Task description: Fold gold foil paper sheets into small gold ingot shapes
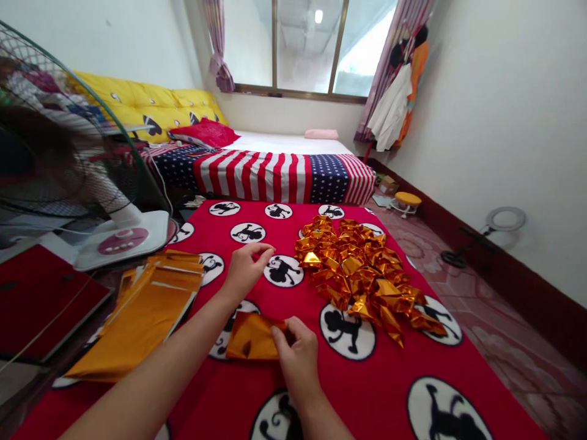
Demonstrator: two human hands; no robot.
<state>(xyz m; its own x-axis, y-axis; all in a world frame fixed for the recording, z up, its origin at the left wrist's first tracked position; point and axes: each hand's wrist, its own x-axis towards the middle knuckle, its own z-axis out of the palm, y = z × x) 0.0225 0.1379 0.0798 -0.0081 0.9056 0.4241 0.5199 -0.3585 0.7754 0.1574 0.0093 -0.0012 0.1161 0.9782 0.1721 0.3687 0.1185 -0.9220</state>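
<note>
In the head view my right hand [300, 357] pinches the right edge of a folded sheet of gold foil paper [254, 337] between thumb and fingers. The sheet lies on the red cloth. Above it and a little left, my left hand [247, 269] is raised with thumb and fingertips drawn together; nothing shows between them. A stack of flat gold foil sheets [151, 305] lies left of my left forearm. To the right of both hands is a heap of folded gold foil pieces [358, 263].
The red cloth [380, 373] bears round white patches with black monkeys. At the left stand a fan [121, 241] and a dark red board or box [46, 299]. Beyond is a bed [275, 174]; a stool [407, 200] and a ring light stand [486, 232] are on the right.
</note>
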